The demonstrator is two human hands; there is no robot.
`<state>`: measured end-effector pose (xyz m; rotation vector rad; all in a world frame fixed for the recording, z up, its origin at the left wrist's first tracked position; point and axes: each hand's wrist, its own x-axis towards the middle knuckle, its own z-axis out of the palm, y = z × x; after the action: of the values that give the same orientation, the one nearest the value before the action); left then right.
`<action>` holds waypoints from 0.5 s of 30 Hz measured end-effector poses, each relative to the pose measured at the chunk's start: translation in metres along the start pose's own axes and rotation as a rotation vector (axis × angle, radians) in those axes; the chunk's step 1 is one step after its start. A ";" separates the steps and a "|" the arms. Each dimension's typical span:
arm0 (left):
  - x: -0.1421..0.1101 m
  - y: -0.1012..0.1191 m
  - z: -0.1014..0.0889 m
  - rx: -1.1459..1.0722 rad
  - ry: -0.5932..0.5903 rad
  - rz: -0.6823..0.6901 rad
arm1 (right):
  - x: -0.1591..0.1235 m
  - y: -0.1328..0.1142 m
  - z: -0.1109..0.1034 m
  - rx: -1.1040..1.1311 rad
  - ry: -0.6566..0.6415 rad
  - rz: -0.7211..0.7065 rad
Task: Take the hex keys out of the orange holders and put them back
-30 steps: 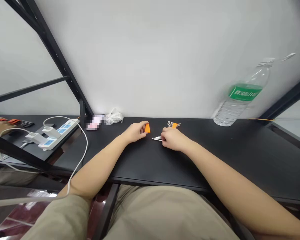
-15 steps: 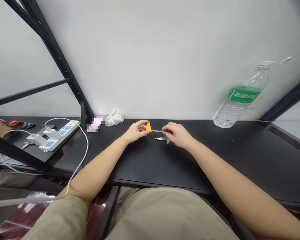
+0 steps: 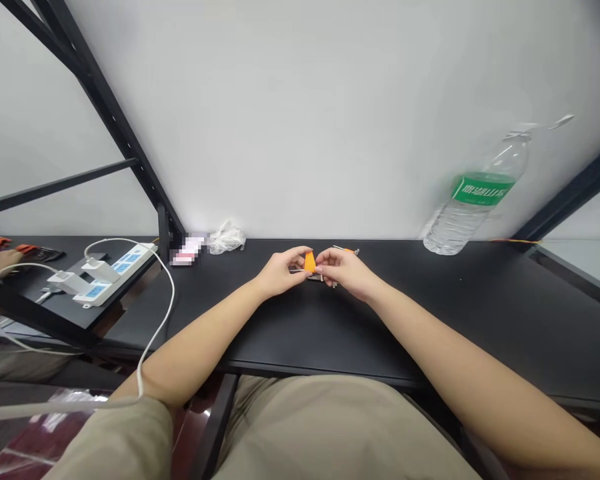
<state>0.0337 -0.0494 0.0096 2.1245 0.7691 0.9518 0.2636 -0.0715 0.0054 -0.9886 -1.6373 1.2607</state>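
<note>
Out at twelve o'clock on the black desk point(image 3: 300, 327), my left hand point(image 3: 280, 273) and right hand point(image 3: 343, 270) pinch an orange wedge point(image 3: 309, 263) between their fingertips, almost meeting; thin metal hex keys point(image 3: 316, 277) lie just beneath, partly hidden.
</note>
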 end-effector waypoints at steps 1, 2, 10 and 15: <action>0.000 0.001 0.001 0.015 0.004 0.015 | 0.000 0.001 0.001 0.061 -0.008 0.032; 0.000 0.002 0.002 0.028 0.010 0.025 | 0.000 0.001 0.001 0.094 -0.017 0.059; 0.001 -0.004 -0.006 0.127 -0.021 0.049 | -0.002 0.001 0.000 0.057 -0.054 0.127; 0.001 -0.003 -0.007 0.198 -0.014 0.026 | -0.003 -0.001 0.003 0.046 -0.070 0.108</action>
<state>0.0283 -0.0443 0.0113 2.3143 0.8613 0.9047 0.2616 -0.0759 0.0055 -1.0268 -1.6186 1.4137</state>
